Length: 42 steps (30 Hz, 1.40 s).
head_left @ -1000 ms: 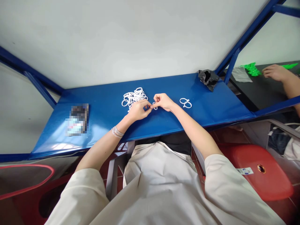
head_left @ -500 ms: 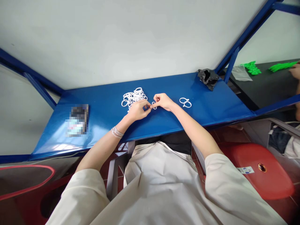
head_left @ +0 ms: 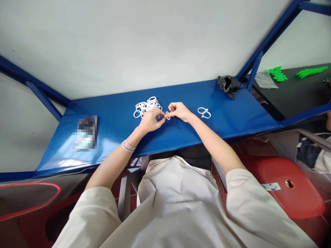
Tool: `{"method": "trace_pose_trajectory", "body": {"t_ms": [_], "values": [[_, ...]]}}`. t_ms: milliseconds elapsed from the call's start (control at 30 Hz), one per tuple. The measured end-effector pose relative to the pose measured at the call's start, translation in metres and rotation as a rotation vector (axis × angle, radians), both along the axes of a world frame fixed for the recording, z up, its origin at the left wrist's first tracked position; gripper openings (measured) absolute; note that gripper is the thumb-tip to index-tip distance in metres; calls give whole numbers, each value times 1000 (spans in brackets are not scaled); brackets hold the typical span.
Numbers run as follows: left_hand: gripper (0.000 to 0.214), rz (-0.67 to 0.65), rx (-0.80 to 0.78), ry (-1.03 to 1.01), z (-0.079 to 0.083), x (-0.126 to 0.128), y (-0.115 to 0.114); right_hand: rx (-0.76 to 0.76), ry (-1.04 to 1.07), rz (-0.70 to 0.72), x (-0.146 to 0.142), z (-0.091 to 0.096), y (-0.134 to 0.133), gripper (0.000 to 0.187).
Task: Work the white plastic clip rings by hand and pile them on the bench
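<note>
White plastic, held just above the counter: a small white plastic ring point(head_left: 168, 115), partly hidden, sits between a person's two hands. The right hand point(head_left: 179, 111) pinches it, its fingers point(head_left: 172, 109) nearly closed, while the fingertips point(head_left: 162, 113) of the left hand point(head_left: 149, 121) meet its other side, their grip impossible to tell. A tangled heap of white rings point(head_left: 147, 106) lies just left, a linked pair of white rings point(head_left: 204, 113) to the right, both on a glossy blue metal counter point(head_left: 116, 137). Silver bangles point(head_left: 128, 146) circle the left wrist. Farther along lie a crumpled black plastic bag point(head_left: 228, 86) and a blurred flat packet point(head_left: 85, 133); bright green pieces point(head_left: 278, 74) rest on a black counter point(head_left: 289, 93) beyond.
</note>
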<state>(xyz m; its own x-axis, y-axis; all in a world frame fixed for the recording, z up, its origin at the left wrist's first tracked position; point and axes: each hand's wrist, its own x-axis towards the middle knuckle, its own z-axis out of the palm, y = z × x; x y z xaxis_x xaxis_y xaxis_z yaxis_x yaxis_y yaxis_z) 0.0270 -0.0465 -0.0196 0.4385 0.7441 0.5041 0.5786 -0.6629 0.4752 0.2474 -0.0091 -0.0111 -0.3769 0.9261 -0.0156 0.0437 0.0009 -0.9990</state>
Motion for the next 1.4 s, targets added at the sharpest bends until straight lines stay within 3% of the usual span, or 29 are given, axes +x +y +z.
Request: {"method": "trace_pose_trajectory", "body": {"t_ms": [200, 433, 733, 933, 1400], "values": [[8, 47, -1, -68, 5, -6, 5, 185, -89, -115, -2, -1, 1, 68], [6, 107, 34, -127, 6, -9, 9, 299, -168, 66, -1, -3, 0, 60], [7, 167, -39, -136, 5, -8, 9, 451, -217, 84, -1, -14, 3, 34], [11, 152, -21, -158, 5, -8, 10, 491, -248, 30, 0, -14, 4, 37], [17, 139, -152, -194, 7, -6, 8, 462, -234, 36, -1, -12, 1, 48]]}}
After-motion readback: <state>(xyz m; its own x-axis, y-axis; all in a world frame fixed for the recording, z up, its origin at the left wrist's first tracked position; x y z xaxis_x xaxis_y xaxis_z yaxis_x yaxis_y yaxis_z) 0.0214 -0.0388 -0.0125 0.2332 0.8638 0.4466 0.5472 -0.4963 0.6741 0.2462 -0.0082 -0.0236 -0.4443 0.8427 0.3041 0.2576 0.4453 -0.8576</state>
